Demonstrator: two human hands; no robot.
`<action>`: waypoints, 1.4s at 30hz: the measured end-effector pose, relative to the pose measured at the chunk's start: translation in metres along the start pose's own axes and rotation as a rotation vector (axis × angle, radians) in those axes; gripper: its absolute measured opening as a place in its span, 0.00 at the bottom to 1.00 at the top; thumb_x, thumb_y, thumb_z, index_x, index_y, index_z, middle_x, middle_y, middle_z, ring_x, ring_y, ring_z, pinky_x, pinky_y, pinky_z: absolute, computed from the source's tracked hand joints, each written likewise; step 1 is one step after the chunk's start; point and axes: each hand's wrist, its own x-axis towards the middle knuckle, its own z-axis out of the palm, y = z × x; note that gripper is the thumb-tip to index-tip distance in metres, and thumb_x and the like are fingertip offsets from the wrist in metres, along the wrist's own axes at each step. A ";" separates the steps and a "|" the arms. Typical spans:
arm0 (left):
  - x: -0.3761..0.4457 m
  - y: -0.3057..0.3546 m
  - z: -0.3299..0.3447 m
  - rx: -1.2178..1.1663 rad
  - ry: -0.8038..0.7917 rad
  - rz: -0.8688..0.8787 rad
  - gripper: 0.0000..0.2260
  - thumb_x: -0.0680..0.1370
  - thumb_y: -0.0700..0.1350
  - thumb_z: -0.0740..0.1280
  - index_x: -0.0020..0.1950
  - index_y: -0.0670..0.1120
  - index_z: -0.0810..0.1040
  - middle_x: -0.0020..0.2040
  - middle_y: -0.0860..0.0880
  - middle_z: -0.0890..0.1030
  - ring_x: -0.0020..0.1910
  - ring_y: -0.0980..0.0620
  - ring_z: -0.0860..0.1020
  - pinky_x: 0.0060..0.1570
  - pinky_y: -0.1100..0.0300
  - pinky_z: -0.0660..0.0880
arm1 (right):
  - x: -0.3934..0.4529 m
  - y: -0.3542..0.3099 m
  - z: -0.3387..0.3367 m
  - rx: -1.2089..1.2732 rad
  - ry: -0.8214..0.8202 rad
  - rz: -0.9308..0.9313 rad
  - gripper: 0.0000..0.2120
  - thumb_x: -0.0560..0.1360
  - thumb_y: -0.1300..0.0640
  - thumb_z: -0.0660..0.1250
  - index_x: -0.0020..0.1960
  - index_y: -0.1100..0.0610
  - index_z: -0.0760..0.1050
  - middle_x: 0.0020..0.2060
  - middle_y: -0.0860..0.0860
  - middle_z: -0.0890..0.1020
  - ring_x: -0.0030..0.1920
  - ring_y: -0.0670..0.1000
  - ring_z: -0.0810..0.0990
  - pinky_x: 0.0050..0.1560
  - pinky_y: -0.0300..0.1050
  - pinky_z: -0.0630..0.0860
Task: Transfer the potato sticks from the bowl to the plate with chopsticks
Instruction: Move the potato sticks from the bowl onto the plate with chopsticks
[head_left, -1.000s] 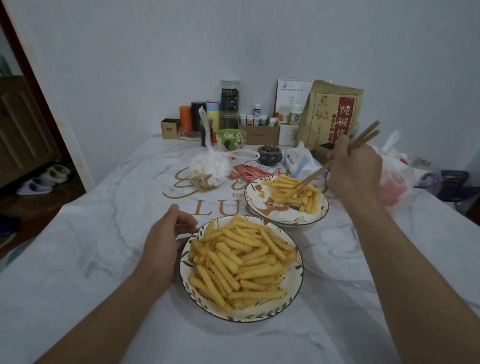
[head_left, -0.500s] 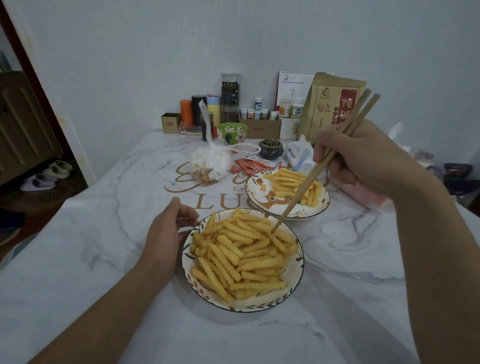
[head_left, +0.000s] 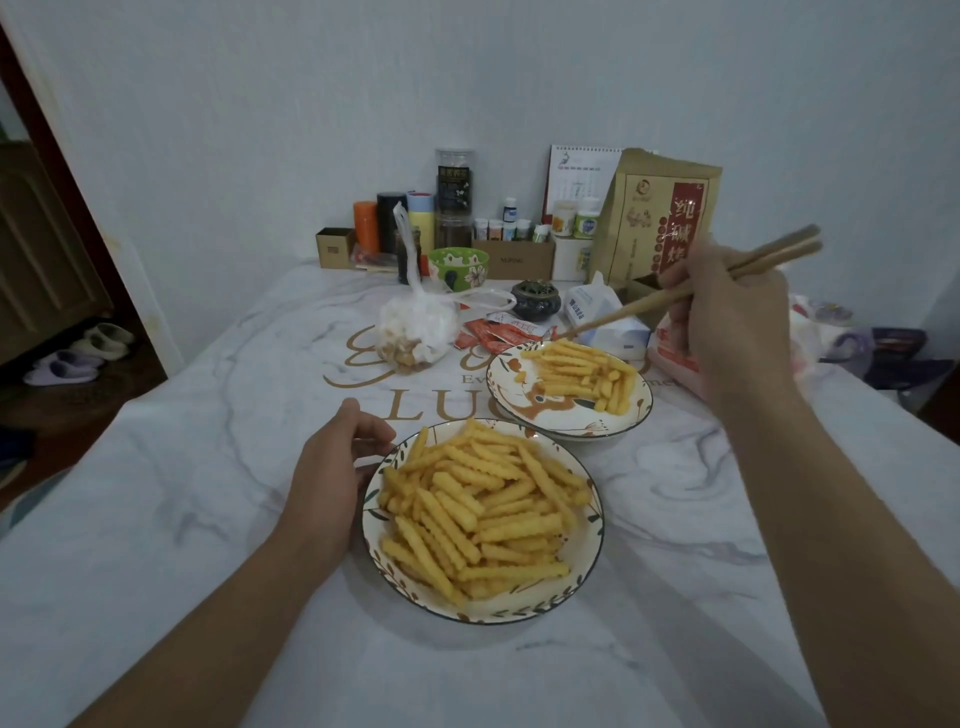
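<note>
A patterned bowl (head_left: 519, 613) heaped with crinkle-cut potato sticks (head_left: 483, 509) stands close in front of me on the marble-print table. My left hand (head_left: 327, 478) grips its left rim, fingers curled against the edge. Behind it to the right is a plate (head_left: 540, 410) with a smaller pile of potato sticks (head_left: 582, 371). My right hand (head_left: 737, 322) holds a pair of wooden chopsticks (head_left: 649, 304) above and right of the plate. Their tips hover close together over the plate's far edge. I cannot tell whether a stick is between them.
Beyond the plate lie a knotted plastic bag (head_left: 415, 332), red sachets (head_left: 498, 332), a dark incense pot (head_left: 535, 299) and a tissue pack (head_left: 597, 312). A green bowl (head_left: 460, 265), jars, bottles and a brown paper bag (head_left: 654, 218) line the wall. Slippers (head_left: 67, 358) lie on the floor at left.
Half a second ago the chopstick tips were down at the bowl's far side. They have since lifted and swung back over the plate's far edge. My left hand stayed on the bowl.
</note>
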 end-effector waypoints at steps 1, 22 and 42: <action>0.000 0.000 0.000 0.008 0.002 0.002 0.23 0.87 0.53 0.57 0.38 0.43 0.79 0.39 0.47 0.83 0.37 0.52 0.82 0.47 0.52 0.76 | -0.007 0.013 0.000 -0.019 0.015 -0.002 0.17 0.82 0.52 0.62 0.38 0.55 0.79 0.26 0.51 0.76 0.24 0.48 0.72 0.26 0.42 0.69; 0.004 -0.009 -0.003 0.065 -0.035 0.070 0.24 0.85 0.56 0.58 0.34 0.50 0.81 0.42 0.48 0.84 0.47 0.46 0.81 0.60 0.43 0.76 | -0.047 0.086 -0.026 -0.109 -0.095 -0.118 0.18 0.85 0.53 0.60 0.43 0.61 0.80 0.27 0.56 0.75 0.24 0.49 0.72 0.24 0.43 0.70; 0.006 -0.009 -0.003 0.051 -0.022 0.056 0.26 0.86 0.55 0.57 0.31 0.50 0.81 0.38 0.52 0.84 0.44 0.49 0.81 0.55 0.46 0.76 | -0.064 0.029 -0.027 0.234 0.091 0.162 0.31 0.84 0.45 0.59 0.24 0.52 0.74 0.20 0.45 0.69 0.22 0.44 0.66 0.23 0.35 0.62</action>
